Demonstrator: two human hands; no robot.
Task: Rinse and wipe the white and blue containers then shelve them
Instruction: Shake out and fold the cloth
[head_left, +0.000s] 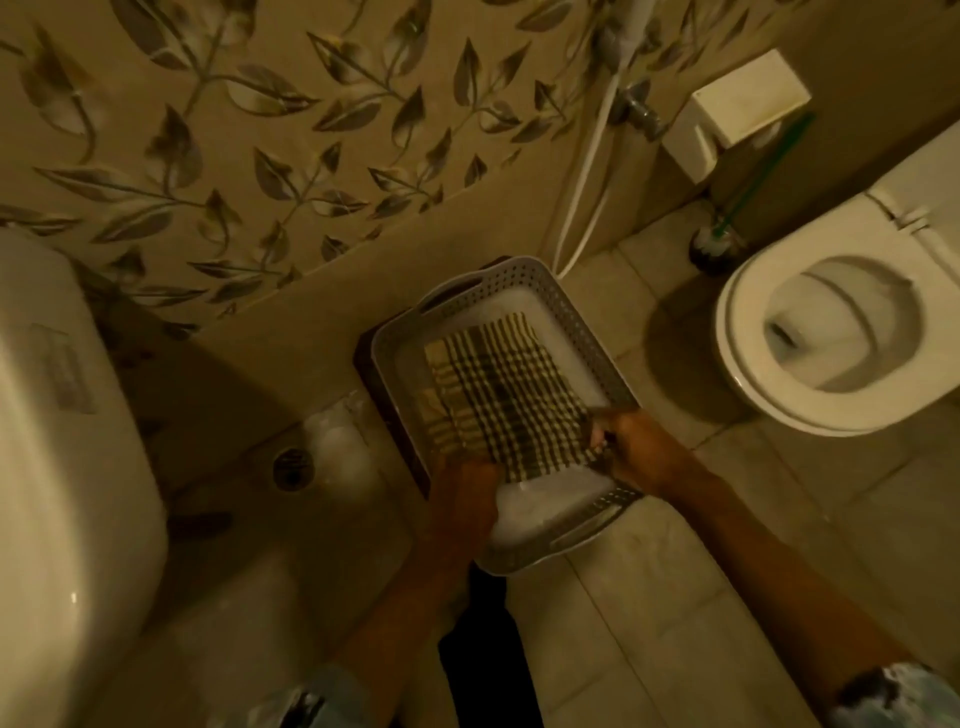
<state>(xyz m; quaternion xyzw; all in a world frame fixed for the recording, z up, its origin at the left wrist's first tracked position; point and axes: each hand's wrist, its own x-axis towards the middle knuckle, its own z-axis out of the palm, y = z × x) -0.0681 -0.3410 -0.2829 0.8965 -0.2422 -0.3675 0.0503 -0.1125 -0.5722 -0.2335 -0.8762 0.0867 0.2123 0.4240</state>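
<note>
1. The white basket (587, 332) sits on the bathroom floor (675, 571), near the toilet (826, 332).
2. A checked cloth (498, 395) lies spread inside it.
3. The left hand (467, 499) presses the cloth's near edge; the right hand (631, 447) pinches its corner.
4. The basket looks light, stiff and probably wet-slick; the end handles seem the best hold.

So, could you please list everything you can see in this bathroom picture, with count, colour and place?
Basket: one, white perforated, on the floor at centre.
Checked cloth: one, dark and pale checks, spread inside the basket.
Toilet: one, white, lid up, at right.
Toilet brush: one, green handle, in the corner behind the toilet.
Spray hose: one, white, hanging down the wall.
Wall box: one, white, upper right.
Floor drain: one, round metal, left of the basket.
White fixture: one, far left.
Left hand: gripping the cloth's near edge.
Right hand: gripping the cloth's right corner.
</note>
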